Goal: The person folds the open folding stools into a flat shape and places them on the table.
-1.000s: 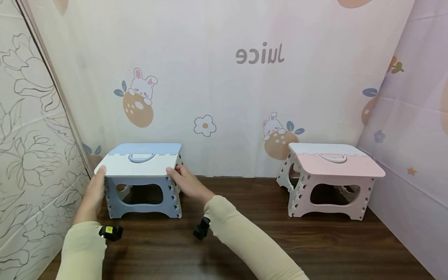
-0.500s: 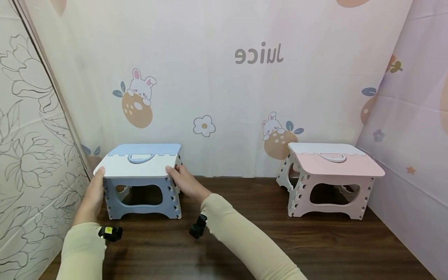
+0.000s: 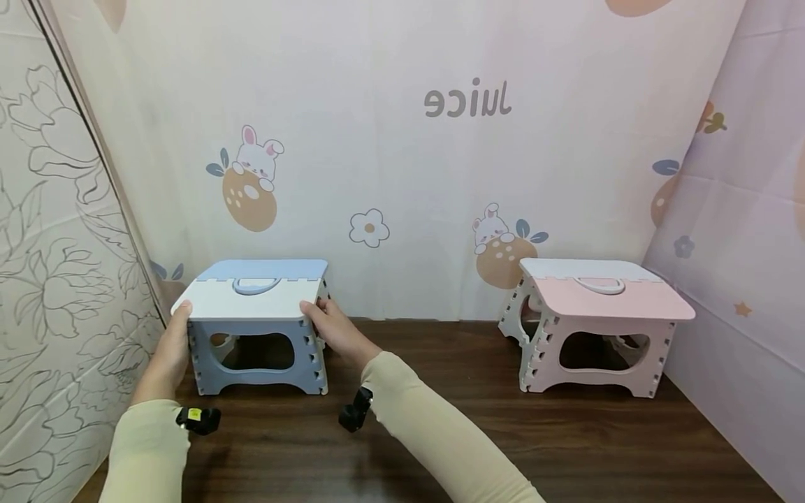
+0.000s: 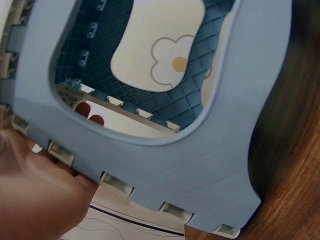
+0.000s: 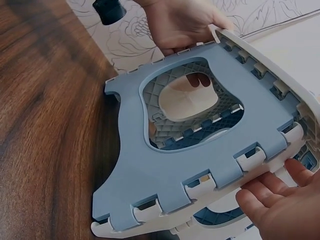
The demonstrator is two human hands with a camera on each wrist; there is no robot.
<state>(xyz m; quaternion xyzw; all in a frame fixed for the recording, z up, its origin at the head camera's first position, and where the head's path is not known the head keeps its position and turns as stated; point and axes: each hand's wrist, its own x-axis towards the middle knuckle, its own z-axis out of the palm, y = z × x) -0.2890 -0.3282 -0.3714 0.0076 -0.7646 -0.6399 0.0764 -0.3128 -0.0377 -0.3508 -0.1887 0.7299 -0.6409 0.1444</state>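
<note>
A blue and white folding step stool [image 3: 239,304] stands upright on its legs at the left in the head view. My left hand [image 3: 167,353] grips its left side, thumb at the front corner of the top. On the opposite side, my right hand [image 3: 338,330] holds the stool with the thumb on the top's edge and fingers under it. In the left wrist view, the blue front leg panel [image 4: 165,165] partly hides my left fingers. The right wrist view shows my right fingers [image 5: 257,195] curled along the hinged side.
To the right stands a pink and white folding step stool [image 3: 613,300], also unfolded. Both stools are on a dark wood-grain surface [image 3: 440,391]. A printed curtain [image 3: 402,161] hangs behind them, and a flower-patterned panel [image 3: 63,279] runs close by my left hand.
</note>
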